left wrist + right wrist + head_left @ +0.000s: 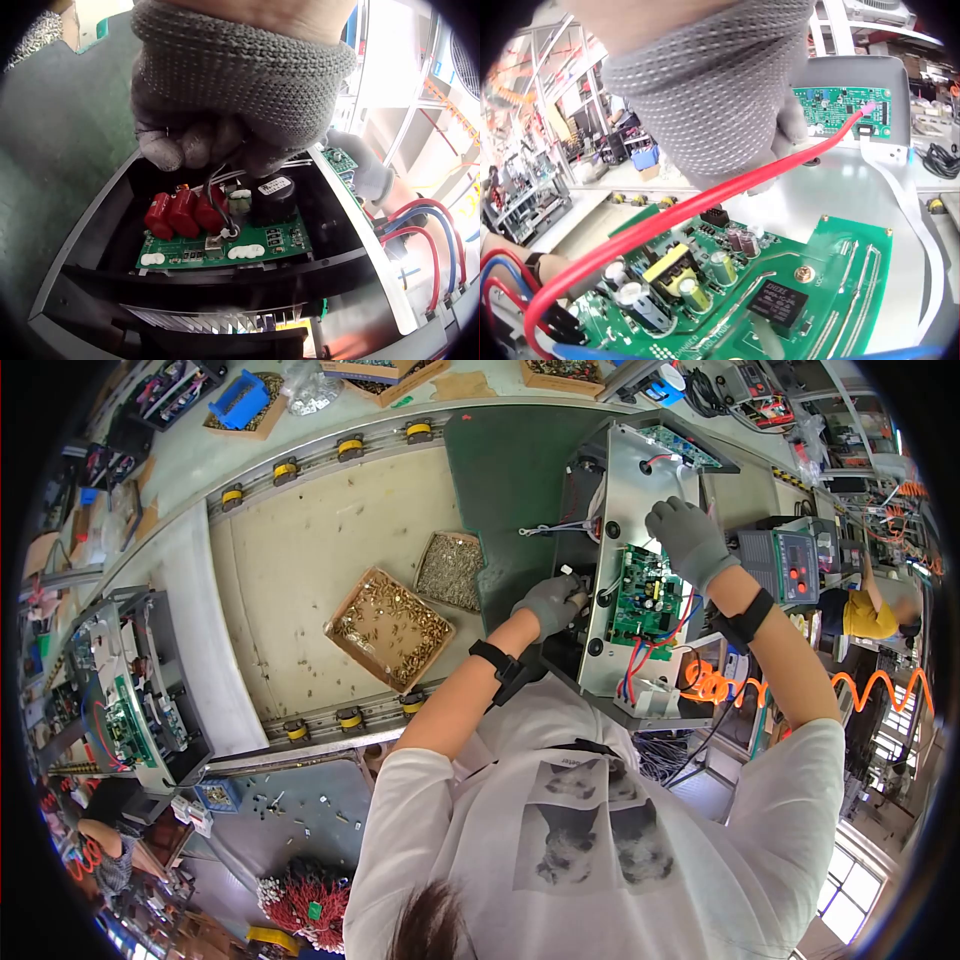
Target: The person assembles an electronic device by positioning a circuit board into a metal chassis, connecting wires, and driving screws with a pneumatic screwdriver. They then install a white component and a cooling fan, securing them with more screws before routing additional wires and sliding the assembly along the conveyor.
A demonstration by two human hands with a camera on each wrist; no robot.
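Note:
My left hand (548,606), in a grey knit glove, is at the open near side of a dark equipment housing. In the left wrist view its curled fingers grip a black wire (215,196) that rises from a green board with red capacitors (183,213). My gloved right hand (690,540) is bent over the silver metal plate (628,480), fingertips down near the upper end of the green circuit board (642,595). A thick red wire (667,220) crosses in front of that hand in the right wrist view. What its fingertips hold, I cannot tell.
Two cardboard boxes of small metal parts, brass-coloured (390,630) and silvery (449,570), lie left of the housing. Under it is a dark green mat (510,470). A grey control box (780,565) and a coiled orange hose (715,682) are at the right.

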